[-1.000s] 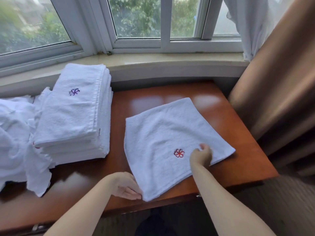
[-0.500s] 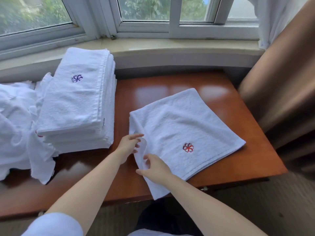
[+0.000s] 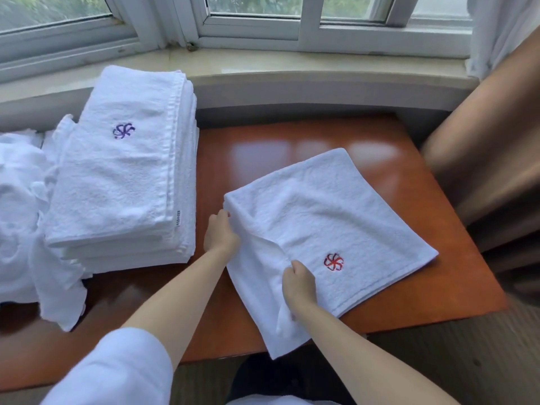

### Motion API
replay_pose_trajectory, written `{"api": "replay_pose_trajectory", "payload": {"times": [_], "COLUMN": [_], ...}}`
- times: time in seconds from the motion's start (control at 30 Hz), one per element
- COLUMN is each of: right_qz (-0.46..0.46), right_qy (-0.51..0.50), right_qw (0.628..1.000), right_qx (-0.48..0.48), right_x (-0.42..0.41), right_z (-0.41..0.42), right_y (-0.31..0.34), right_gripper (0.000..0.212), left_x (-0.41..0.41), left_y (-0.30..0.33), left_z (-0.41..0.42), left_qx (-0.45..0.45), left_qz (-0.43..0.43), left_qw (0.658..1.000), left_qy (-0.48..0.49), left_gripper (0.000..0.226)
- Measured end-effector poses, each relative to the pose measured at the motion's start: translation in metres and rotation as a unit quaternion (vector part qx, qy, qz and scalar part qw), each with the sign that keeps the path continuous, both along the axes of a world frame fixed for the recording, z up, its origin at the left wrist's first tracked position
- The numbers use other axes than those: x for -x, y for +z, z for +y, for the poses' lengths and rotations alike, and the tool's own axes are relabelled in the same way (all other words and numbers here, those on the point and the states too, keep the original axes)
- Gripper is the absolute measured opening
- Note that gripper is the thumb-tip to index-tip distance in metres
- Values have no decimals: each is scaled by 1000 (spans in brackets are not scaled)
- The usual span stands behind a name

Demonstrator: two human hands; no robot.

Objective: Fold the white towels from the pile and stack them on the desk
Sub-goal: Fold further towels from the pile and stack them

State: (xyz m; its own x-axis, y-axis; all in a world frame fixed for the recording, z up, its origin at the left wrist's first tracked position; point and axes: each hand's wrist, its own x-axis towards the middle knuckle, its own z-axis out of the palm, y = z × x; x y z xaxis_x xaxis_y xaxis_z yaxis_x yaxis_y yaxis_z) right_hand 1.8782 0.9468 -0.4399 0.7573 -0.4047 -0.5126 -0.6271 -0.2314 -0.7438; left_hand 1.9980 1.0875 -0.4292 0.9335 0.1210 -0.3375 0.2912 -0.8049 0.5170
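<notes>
Desk: we see a glossy red-brown desk (image 3: pixel 292 147) pushed against a pale sill (image 3: pixel 263 62) under white-framed windows (image 3: pixel 251 16).
Room: a brown curtain (image 3: pixel 482 171) hangs at the right, with a white sheer curtain (image 3: pixel 496 24) behind it.
Towel: the towel (image 3: pixel 336 217) with a red logo (image 3: pixel 333 261) lies flat on the desk's right half, its near corner hanging over the front edge.
Left hand: our left hand (image 3: pixel 220 236) grips the towel's left edge, fingers curled on the cloth.
Right hand: our right hand (image 3: pixel 299 283) pinches a raised fold just left of the logo.
Change: half a second ago both hands were close together at the left edge; now they are spread apart, and the cloth between them is bunched.
Stack: a stack (image 3: pixel 125 176) of folded towels, purple logo (image 3: pixel 124 130) on top, stands just left of the left hand.
Pile: the unfolded pile (image 3: pixel 23 217) lies at the far left, touching the stack.
</notes>
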Motion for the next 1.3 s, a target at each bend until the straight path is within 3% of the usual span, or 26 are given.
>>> {"api": "replay_pose_trajectory", "payload": {"times": [0.13, 0.27, 0.47, 0.53, 0.57, 0.6, 0.63, 0.7, 0.73, 0.83, 0.97, 1.03, 1.13, 1.2, 1.3], "right_qz": [-4, -4, -7, -6, -6, -6, -6, -7, -9, -17, -46, -53, -60, -76, -94], "right_qy": [12, 13, 3, -2, -2, -4, -5, -8, -10, -13, 56, 156, 305, 364, 365], "right_qw": [1000, 1000, 999, 999, 999, 999, 999, 999, 999, 999, 997, 986, 950, 926, 923], "right_qx": [0, -14, -32, -46, -51, -54, -53, -50, -50, -46, 1, 30, 42, 64, 74], "right_x": [2, 1, 0, 0, 1, 1, 2, 2, 2, 1, 9, 20, 40, 51, 59], "right_z": [-2, -5, -9, -9, -9, -9, -8, -7, -7, -8, -4, 3, 17, 24, 26], "right_y": [-1, 0, -4, -3, -3, -1, -1, -1, -1, -4, -2, 2, 1, -1, -2], "right_gripper": [28, 30, 30, 30, 30, 30, 29, 30, 30, 31, 27, 13, 46, 50, 51], "left_x": [-12, -28, -39, -42, -43, -45, -45, -42, -40, -35, -33, -34, -32, -34, -39], "left_y": [0, 7, 14, 9, 11, 15, 16, 19, 20, 12, 6, 1, 1, 8, 22], "left_z": [0, -3, -6, -2, -1, -1, 1, -1, -6, -12, 1, 8, 6, 1, -2], "left_qx": [-71, -77, -236, -139, -30, 99, 241, 436, 453, 360, 264, 269, 322, 336, 226], "left_qz": [-6, 35, 52, 51, 49, 47, 44, 29, 21, -2, -11, 14, 8, -28, -157], "left_qw": [994, 993, 962, 989, 992, 959, 888, 746, 734, 821, 900, 913, 894, 881, 933], "left_qy": [-79, -77, -128, -13, 115, 262, 389, 503, 505, 443, 348, 308, 313, 331, 234], "left_gripper": [43, 26, 22, 25, 31, 37, 40, 42, 41, 37, 43, 61, 80, 70, 52]}}
